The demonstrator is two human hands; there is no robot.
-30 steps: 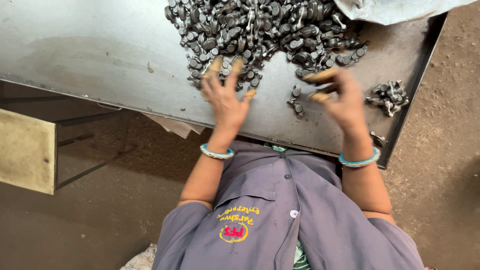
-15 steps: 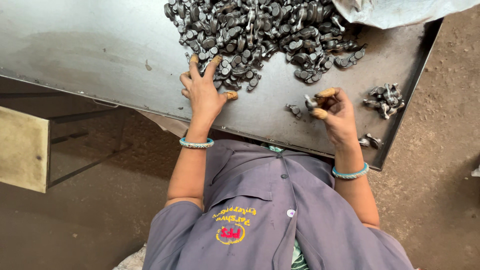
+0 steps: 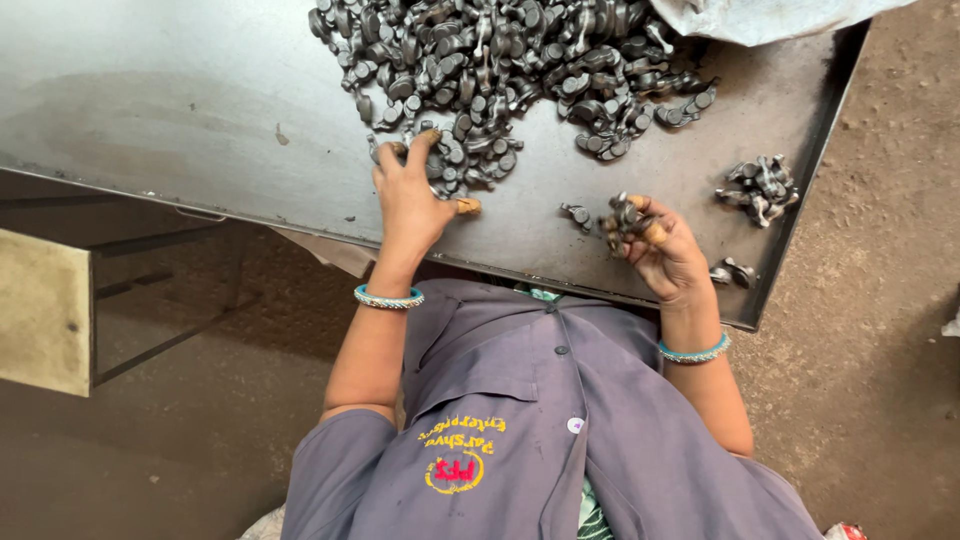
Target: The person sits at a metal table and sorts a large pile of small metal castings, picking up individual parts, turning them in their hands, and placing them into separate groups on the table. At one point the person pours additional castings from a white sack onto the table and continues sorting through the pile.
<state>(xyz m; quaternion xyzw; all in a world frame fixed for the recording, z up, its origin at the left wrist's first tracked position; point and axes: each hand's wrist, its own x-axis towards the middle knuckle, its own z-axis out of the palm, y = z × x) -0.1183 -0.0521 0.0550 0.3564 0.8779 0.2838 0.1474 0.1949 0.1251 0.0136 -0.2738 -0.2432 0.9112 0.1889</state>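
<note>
Dark grey metal parts (image 3: pixel 628 213), small forged pieces with a rounded end, sit bunched in the right hand (image 3: pixel 662 250), whose fingers curl shut around them just above the near edge of the steel tray (image 3: pixel 150 110). How many pieces it holds is hard to tell, since the fingers cover most of them. One loose part (image 3: pixel 576 213) lies on the tray just beside that hand.

Over to the left, the left hand (image 3: pixel 412 195) rests flat and spread on the tray, its fingertips touching the near fringe of the big heap of parts (image 3: pixel 500 60); it grips nothing. Some fingertips carry tan wrappings, though whether tape or cloth I cannot make out. The heap runs off the top of the view, so its full size is hidden.

A small separate cluster of parts (image 3: pixel 760 185) lies near the tray's right rim, and a couple more pieces (image 3: pixel 735 270) sit at the near right corner, partly behind the wrist. A pale sack (image 3: pixel 760 15), cut off at the top right, overlaps the tray.

Each wrist wears a turquoise bangle (image 3: pixel 388 297). The person's grey-violet work shirt (image 3: pixel 560 420) bears a yellow and red embroidered badge (image 3: pixel 455 465) on the chest, lettering above a rounded emblem. A tan panel (image 3: pixel 40 310) stands at the left above the dirt floor (image 3: pixel 880 350).
</note>
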